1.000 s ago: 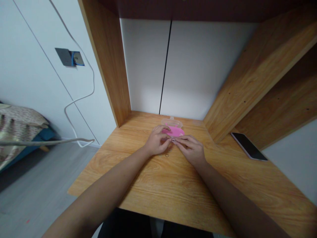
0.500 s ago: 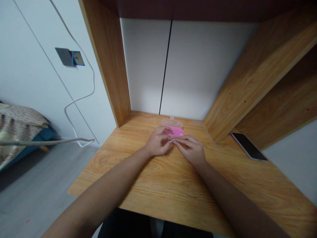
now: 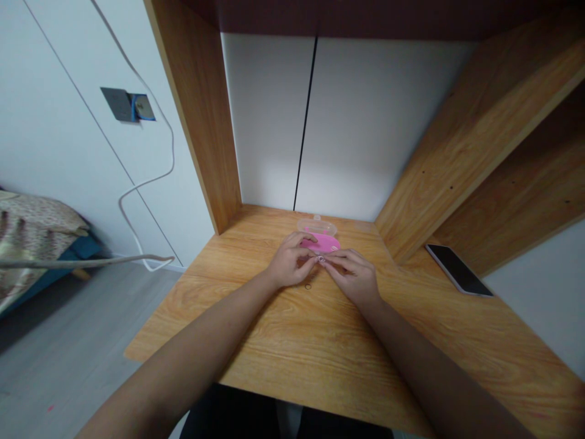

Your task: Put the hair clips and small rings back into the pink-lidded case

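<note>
Between the fingertips of both hands is a small pale ring-shaped band [image 3: 321, 259], too tiny to make out its exact kind. My left hand [image 3: 289, 262] pinches it from the left with thumb and index finger, the other fingers curled loosely. From the right, my right hand [image 3: 355, 275] pinches the same band. Just behind the fingers lies an open pink case [image 3: 328, 243], partly covered by my left hand, with a pale ring-like mark or item on its right side. Its clear lid [image 3: 317, 227] is folded back. A thin dark ring [image 3: 306, 286] rests on the tabletop below my hands.
A phone [image 3: 459, 270] lies screen up at the right of the wooden desk [image 3: 292, 341]. Wooden side panels [image 3: 196, 116] and a white back wall [image 3: 347, 128] enclose the desk's rear. A white cable [image 3: 172, 140] hangs at the left near an opened wall socket [image 3: 144, 107].
Both hands stay almost in place. The band between my fingertips has shifted slightly and now shows a rounder loop.
</note>
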Demonstrator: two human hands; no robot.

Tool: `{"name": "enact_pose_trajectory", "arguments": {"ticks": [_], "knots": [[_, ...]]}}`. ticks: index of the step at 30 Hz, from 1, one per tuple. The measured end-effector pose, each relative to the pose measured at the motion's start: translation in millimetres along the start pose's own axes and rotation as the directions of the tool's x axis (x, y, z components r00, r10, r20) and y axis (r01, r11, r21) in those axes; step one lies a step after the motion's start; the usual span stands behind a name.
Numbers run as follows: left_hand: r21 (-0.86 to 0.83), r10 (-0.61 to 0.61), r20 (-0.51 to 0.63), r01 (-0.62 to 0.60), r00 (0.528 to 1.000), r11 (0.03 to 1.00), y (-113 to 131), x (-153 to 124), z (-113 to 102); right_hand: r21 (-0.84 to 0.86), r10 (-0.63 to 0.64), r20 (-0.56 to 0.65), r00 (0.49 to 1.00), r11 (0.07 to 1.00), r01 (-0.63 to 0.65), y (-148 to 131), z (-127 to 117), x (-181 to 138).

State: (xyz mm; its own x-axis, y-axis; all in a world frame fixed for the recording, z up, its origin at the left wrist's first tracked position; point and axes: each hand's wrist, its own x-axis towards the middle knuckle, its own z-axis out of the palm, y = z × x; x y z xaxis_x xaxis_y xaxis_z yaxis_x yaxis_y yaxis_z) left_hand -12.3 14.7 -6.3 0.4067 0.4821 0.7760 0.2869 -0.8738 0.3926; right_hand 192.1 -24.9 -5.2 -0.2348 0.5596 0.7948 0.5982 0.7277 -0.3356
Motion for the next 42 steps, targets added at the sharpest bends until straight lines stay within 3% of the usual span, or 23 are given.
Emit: {"name": "enact_pose_trajectory", "arguments": {"ticks": [42], "knots": [[0.007, 0.011, 0.026, -0.011, 1.000, 1.000, 1.7, 0.4, -0.8, -0.080, -0.122, 0.089, 0.989, 0.988, 0.129, 2.2, -2.0, -0.2]]}}
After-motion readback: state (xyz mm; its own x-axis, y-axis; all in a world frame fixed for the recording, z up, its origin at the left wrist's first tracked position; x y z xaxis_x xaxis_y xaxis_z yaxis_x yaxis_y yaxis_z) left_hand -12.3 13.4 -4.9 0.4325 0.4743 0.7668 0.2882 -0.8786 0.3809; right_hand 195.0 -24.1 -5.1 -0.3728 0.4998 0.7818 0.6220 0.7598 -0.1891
